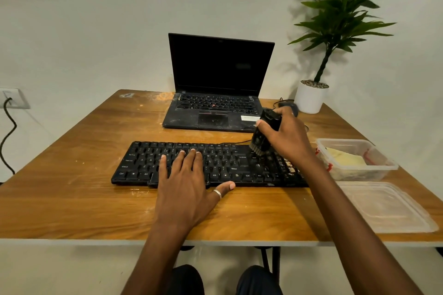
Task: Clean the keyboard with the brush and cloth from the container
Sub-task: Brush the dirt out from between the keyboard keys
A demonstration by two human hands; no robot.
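Note:
A black keyboard [223, 163] lies across the middle of the wooden table [72, 199]. My left hand [187, 187] rests flat on its left-centre keys, fingers spread, thumb at the front edge. My right hand [285, 136] grips a black brush [262, 134] upright, bristles touching the keys near the right end of the keyboard. Pale crumbs sit on the rightmost keys. A clear plastic container [354, 163] at the right holds a yellowish cloth [347, 157].
An open black laptop [215, 93] stands behind the keyboard. The container's clear lid [383, 206] lies at the front right. A white pot with a green plant [311, 98] is at the back right, a dark mouse partly hidden beside it. A wall socket with a cable [9, 112] is at the left.

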